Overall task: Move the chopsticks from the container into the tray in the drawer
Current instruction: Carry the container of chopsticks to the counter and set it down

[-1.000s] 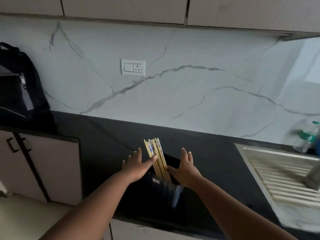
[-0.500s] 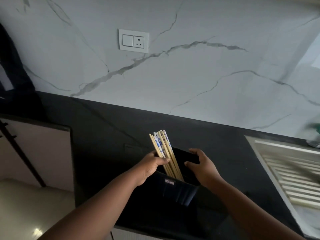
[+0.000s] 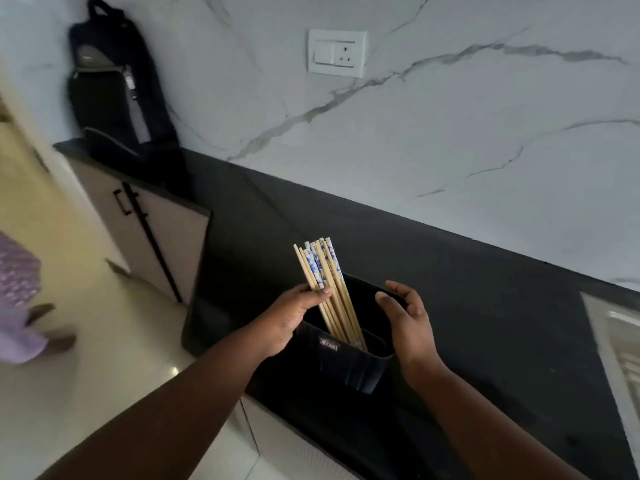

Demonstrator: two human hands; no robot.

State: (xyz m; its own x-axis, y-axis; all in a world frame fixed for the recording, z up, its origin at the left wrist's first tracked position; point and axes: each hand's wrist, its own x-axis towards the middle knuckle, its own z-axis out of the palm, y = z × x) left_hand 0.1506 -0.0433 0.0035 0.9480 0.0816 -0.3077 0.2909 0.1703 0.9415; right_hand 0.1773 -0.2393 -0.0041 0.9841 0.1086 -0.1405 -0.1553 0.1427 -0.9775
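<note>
Several bamboo chopsticks (image 3: 323, 271), some with blue-patterned tops, stand leaning left in a black container (image 3: 349, 362) on the dark countertop (image 3: 485, 306). My left hand (image 3: 294, 317) is at the container's left rim, thumb and fingers closed around the bundle of chopsticks. At the right rim, my right hand (image 3: 408, 317) grips the container's edge between thumb and fingers. No drawer or tray is in view.
A black backpack (image 3: 117, 91) leans on the marble wall at the counter's far left. A wall socket (image 3: 336, 57) sits above. Cabinet doors (image 3: 156, 237) stand at left, a sink drainer (image 3: 620, 344) at right. A person's purple clothing (image 3: 17, 299) shows at the left edge.
The view has swung left and tilted. My left hand has closed around the chopsticks, and my right hand stays on the container's right rim.
</note>
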